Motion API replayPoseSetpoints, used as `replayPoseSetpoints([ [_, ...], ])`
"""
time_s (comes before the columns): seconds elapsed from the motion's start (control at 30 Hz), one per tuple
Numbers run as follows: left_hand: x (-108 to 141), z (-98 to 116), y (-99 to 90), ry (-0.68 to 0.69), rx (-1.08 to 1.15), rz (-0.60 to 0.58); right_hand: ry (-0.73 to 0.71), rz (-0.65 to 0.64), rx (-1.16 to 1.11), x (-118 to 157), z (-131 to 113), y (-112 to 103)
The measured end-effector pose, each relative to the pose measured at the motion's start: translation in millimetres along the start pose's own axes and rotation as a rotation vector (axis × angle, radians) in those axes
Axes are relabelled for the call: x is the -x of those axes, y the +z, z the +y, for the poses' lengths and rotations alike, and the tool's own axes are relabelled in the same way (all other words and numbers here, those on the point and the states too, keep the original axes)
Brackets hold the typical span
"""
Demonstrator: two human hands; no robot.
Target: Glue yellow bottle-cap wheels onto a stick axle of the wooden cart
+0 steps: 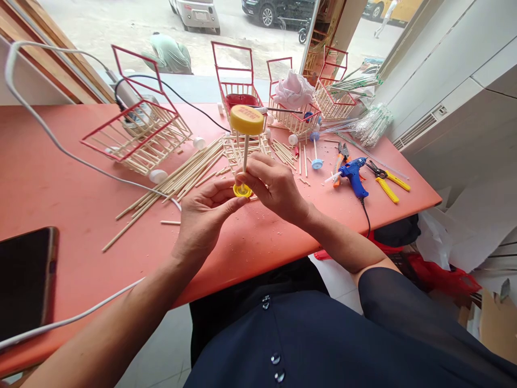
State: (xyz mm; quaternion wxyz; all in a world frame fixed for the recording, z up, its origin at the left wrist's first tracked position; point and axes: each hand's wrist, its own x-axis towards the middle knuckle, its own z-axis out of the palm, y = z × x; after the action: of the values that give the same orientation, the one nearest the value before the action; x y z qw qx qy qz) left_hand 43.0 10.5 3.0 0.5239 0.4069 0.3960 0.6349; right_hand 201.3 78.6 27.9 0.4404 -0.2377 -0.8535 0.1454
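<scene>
Between my hands a thin wooden stick (245,153) stands upright, with a yellow bottle cap (246,119) on its top end. Its lower end meets a second yellow cap (242,191), whose hollow side faces up. My left hand (205,210) pinches the lower cap at its rim between thumb and fingers. My right hand (274,186) grips the stick just above that cap. Behind them lies a small slatted frame of sticks (247,148), partly hidden by the upper cap and my right hand.
Loose wooden sticks (177,178) lie left of centre. Several stick carts with red-edged baskets, one a large cart (139,134), line the window side. A blue glue gun (353,177), yellow-handled cutters (388,180) and orange-handled pliers (341,161) lie right. A white cable (81,161) crosses the left, near a phone (26,285).
</scene>
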Motion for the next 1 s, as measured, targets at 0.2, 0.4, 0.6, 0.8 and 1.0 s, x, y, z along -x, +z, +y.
replayPoseSetpoints([
  [0.2, 0.0, -0.1, -0.7, 0.006, -0.005, -0.002, -0.028, 0.029, -0.029, -0.3, 0.3, 0.5],
  [0.4, 0.8, -0.1, -0.7, -0.001, 0.018, -0.006, -0.025, 0.025, -0.010, -0.4, 0.1, 0.9],
  [0.6, 0.3, 0.0, -0.3, 0.011, -0.002, -0.017, -0.028, 0.025, -0.017, -0.5, 0.5, 0.7],
  [0.8, -2.1, 3.1, 0.0, -0.010, -0.014, -0.058, 0.012, 0.024, -0.026, -2.7, 1.4, -4.5],
  [1.0, -2.2, 9.0, -2.5, -0.013, -0.095, -0.058, 0.174, 0.023, -0.324, -8.9, -0.9, -14.6],
])
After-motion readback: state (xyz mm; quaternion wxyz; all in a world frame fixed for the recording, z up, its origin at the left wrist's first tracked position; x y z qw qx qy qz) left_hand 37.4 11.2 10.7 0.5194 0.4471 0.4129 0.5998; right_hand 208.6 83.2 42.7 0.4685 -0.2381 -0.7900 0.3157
